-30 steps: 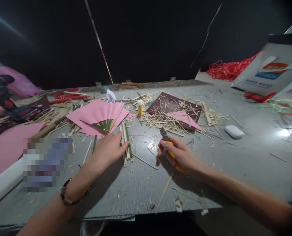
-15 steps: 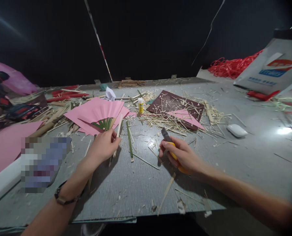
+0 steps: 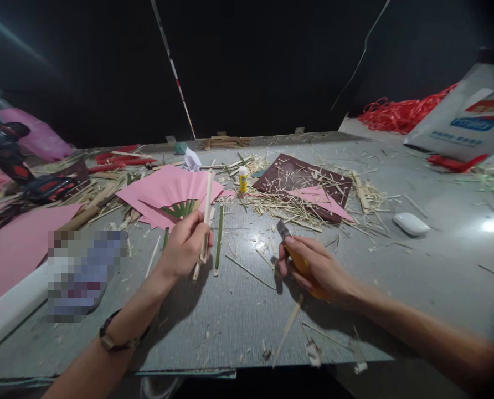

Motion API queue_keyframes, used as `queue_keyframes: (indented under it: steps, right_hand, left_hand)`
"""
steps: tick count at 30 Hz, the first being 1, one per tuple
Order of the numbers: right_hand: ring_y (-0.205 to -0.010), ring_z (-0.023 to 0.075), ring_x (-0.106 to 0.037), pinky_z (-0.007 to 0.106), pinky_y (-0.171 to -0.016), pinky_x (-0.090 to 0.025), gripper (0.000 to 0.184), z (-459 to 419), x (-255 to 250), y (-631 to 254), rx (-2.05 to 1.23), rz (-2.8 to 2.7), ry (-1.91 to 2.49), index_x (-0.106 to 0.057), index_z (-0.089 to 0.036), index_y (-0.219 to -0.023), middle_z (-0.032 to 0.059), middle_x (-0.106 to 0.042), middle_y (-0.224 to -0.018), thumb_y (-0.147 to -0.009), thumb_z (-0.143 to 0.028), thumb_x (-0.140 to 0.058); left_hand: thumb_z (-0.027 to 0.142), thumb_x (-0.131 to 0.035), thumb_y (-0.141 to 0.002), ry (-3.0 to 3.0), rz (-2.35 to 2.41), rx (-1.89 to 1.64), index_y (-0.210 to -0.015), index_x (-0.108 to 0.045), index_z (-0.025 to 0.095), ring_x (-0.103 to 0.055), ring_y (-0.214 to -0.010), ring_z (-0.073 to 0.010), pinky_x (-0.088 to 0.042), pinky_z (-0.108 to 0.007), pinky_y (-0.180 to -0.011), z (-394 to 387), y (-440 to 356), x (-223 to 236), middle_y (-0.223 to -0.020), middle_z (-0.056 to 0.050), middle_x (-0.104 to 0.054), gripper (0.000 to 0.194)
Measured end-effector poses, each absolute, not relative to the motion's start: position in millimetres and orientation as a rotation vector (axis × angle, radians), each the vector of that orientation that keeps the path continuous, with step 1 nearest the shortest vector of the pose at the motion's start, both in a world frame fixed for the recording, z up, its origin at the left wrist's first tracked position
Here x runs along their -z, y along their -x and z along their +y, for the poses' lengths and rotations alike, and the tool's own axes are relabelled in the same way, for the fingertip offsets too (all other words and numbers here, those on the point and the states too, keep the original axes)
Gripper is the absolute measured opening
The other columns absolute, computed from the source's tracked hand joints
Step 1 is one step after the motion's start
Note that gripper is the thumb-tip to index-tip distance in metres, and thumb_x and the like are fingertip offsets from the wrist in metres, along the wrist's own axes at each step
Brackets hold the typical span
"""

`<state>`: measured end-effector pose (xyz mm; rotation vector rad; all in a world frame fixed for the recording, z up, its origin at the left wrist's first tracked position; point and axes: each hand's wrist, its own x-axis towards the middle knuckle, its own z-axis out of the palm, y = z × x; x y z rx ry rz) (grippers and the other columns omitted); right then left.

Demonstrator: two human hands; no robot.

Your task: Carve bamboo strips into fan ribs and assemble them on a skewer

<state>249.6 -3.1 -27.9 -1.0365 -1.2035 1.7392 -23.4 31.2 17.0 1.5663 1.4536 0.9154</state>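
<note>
Left hand (image 3: 185, 243) and right hand (image 3: 313, 269) above a counter (image 3: 238, 330) strewn with shavings. The grip of the left hand is narrow and holds pale slats (image 3: 209, 202) between thumb and fingers, just in front of the pink fan (image 3: 164, 185). Their long axis runs away from the person, the far ends leaning slightly to the right and overlapping the fan's right part, the near ends spread a little apart below the fingers. A green slat (image 3: 219, 238) lies on the counter just to their right, its long axis nearly parallel. The grip of the right hand is wrapped around the yellow handle of a knife (image 3: 299, 259); the knife slants, its grey blade (image 3: 283, 229) directed away and to the left, well apart from the slats. The middle of the held slats is covered by the fingers, and their exact number cannot be told. The left hand hides the point where the fan's ribs (image 3: 184, 209) meet; the right palm covers part of the handle, and the blade's edge is hard to make out. Coarse pixels mask an object at left; the drill (image 3: 6, 158) and the bag (image 3: 467, 111) are cut off by the frame's sides.
</note>
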Motion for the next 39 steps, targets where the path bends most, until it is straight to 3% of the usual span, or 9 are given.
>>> queue_keyframes:
  steps: [4,8,14,19,24,30,35,39]
  right_hand:
    - [-0.036,0.0059,-0.041,0.019,-0.037,-0.030,0.040,-3,17,-251,-1.821,-1.180,0.964,-0.060,-0.018,-0.084,0.0008,-0.065,-0.059,-0.105,-0.051,-0.053]
    - [-0.038,0.0096,-0.047,0.020,-0.041,-0.038,0.043,-4,13,-256,-1.927,-1.271,0.904,-0.057,-0.020,-0.086,-0.0029,-0.058,-0.050,-0.104,-0.058,-0.053]
    - [-0.041,0.0079,-0.037,0.018,-0.037,-0.030,0.049,-17,9,-254,-2.059,-1.559,1.018,-0.059,-0.019,-0.091,-0.0054,-0.049,-0.058,-0.107,-0.063,-0.046]
    - [-0.049,0.0087,-0.037,0.018,-0.039,-0.031,0.053,-23,3,-246,-2.012,-1.670,1.026,-0.058,-0.018,-0.087,-0.0035,-0.049,-0.065,-0.105,-0.067,-0.046]
    - [-0.044,0.0069,-0.034,0.017,-0.038,-0.029,0.054,-23,6,-244,-2.109,-1.560,1.021,-0.055,-0.019,-0.085,-0.0061,-0.047,-0.059,-0.103,-0.070,-0.050]
    - [-0.037,0.0113,-0.050,0.021,-0.039,-0.047,0.050,-25,16,-242,-2.348,-1.326,0.927,-0.052,-0.022,-0.090,-0.0058,-0.055,-0.054,-0.099,-0.071,-0.054]
    - [-0.041,0.0063,-0.026,0.017,-0.036,-0.022,0.051,-26,14,-240,-2.240,-1.265,1.029,-0.053,-0.020,-0.084,-0.0092,-0.039,-0.054,-0.099,-0.069,-0.058]
    - [-0.044,0.0080,-0.028,0.020,-0.037,-0.021,0.051,-27,12,-240,-2.098,-1.381,1.123,-0.053,-0.021,-0.081,-0.0072,-0.039,-0.056,-0.101,-0.067,-0.055]
  left_hand:
    - [0.040,-0.044,-0.098,-1.403,1.224,-0.846,-0.094,-0.049,0.026,-0.046,-0.034,-0.0133,-0.038,-0.024,-0.036,19,11,-16,-0.051,0.009,-0.050,0.016]
    - [0.043,-0.050,-0.100,-1.300,1.018,-0.820,-0.098,-0.052,0.025,-0.044,-0.036,-0.0113,-0.040,-0.022,-0.037,12,3,-5,-0.051,0.010,-0.046,0.018]
    - [0.042,-0.047,-0.104,-1.297,0.944,-0.615,-0.098,-0.049,0.025,-0.040,-0.042,-0.0086,-0.031,-0.022,-0.039,-3,-8,-5,-0.066,0.008,-0.046,0.018]
    - [0.030,-0.052,-0.097,-1.445,0.947,-0.539,-0.095,-0.053,0.023,-0.037,-0.058,-0.0121,-0.030,-0.026,-0.052,-14,-14,-11,-0.069,0.006,-0.043,0.008]
    - [0.037,-0.068,-0.094,-1.631,1.027,-0.491,-0.082,-0.051,0.022,-0.035,-0.062,-0.0130,-0.028,-0.028,-0.057,-15,-17,-3,-0.067,0.008,-0.038,0.025]
    - [0.036,-0.076,-0.087,-1.492,1.030,-0.522,-0.078,-0.054,0.021,-0.040,-0.068,-0.0137,-0.032,-0.027,-0.061,-12,-22,2,-0.072,0.005,-0.046,0.028]
    - [0.038,-0.076,-0.088,-1.410,1.019,-0.607,-0.081,-0.056,0.021,-0.047,-0.076,-0.0162,-0.036,-0.029,-0.068,-13,-24,11,-0.078,0.003,-0.050,0.027]
    - [0.044,-0.075,-0.090,-1.451,1.110,-0.594,-0.074,-0.049,0.022,-0.039,-0.067,-0.0147,-0.029,-0.030,-0.062,-15,-25,16,-0.070,0.005,-0.041,0.037]
